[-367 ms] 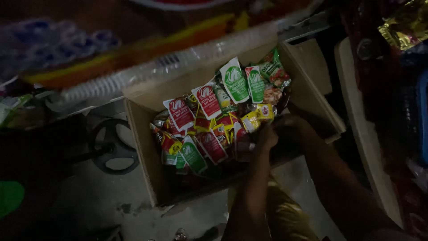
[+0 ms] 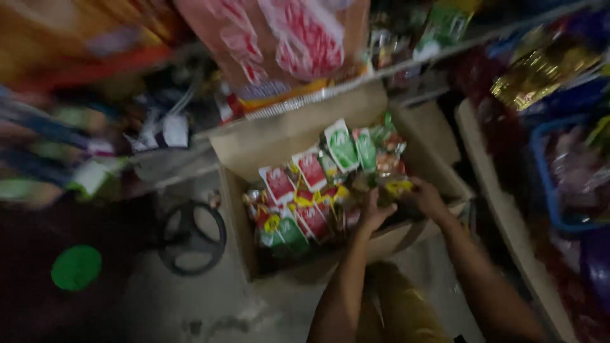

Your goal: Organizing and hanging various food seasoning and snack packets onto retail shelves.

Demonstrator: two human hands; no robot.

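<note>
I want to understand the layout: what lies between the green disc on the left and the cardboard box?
In the head view, a black ring-shaped object lies on the grey floor between the green disc and the cardboard box.

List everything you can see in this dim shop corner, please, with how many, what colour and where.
cardboard box: one, brown, open on the floor in the middle
snack packets: many, red and green with yellow, packed inside the box
large bag: one, orange with red and white print, on the shelf above the box
wheel-shaped ring: one, black, on the floor left of the box
round lid-like thing: one, green, lower left; too blurred to tell more
gold foil packs: a few, upper right shelf
crate: one, blue, at the right edge
left hand: among the packets at the box's right side
right hand: on the packets by the box's right wall
</note>
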